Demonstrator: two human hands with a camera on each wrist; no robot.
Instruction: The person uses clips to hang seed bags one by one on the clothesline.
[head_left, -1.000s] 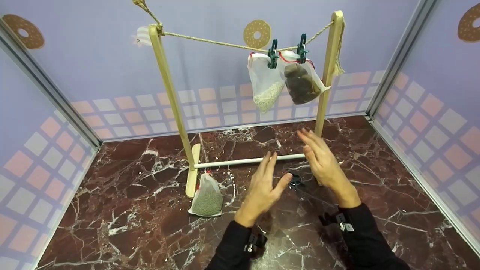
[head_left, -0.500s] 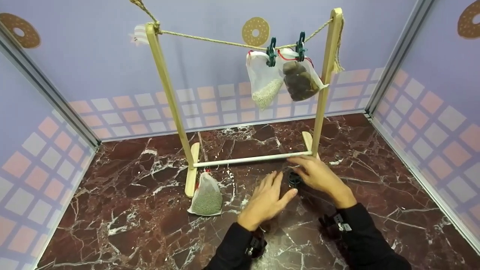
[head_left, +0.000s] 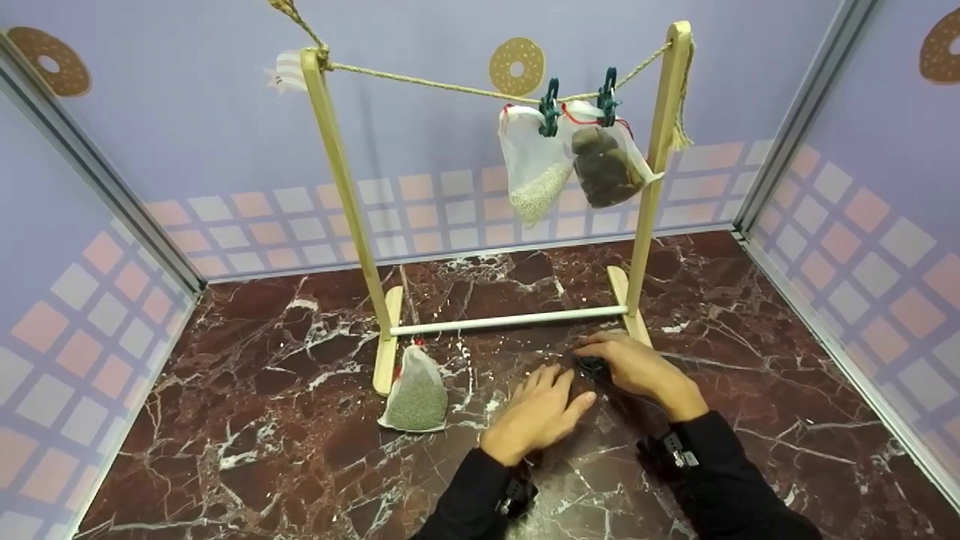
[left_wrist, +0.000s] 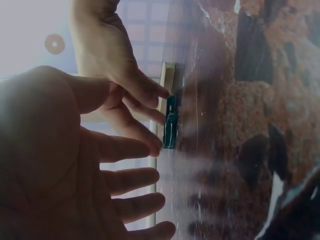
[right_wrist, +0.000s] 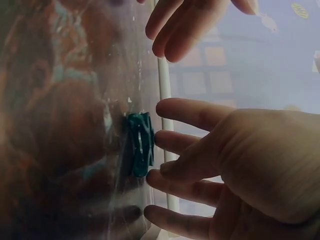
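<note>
A dark green spring clip lies on the marble-patterned table, partly covered by my right hand. In the right wrist view the fingers spread around that clip without closing on it; whether a fingertip touches it I cannot tell. My left hand is just to its left, low over the table, fingers extended and holding nothing. Left of that hand, a white mesh bag of small green grains stands on the table. Two more bags, one with pale grains and one with brown stones, hang from a rope.
A wooden frame carries the sagging rope between two posts. Green clips hold the hanging bags on it. A white crossbar joins the feet near the table. Patterned walls enclose the back and sides.
My right hand has come down from near the right post to the clip on the table. The left hand has lowered slightly toward the table. The bags have not moved.
</note>
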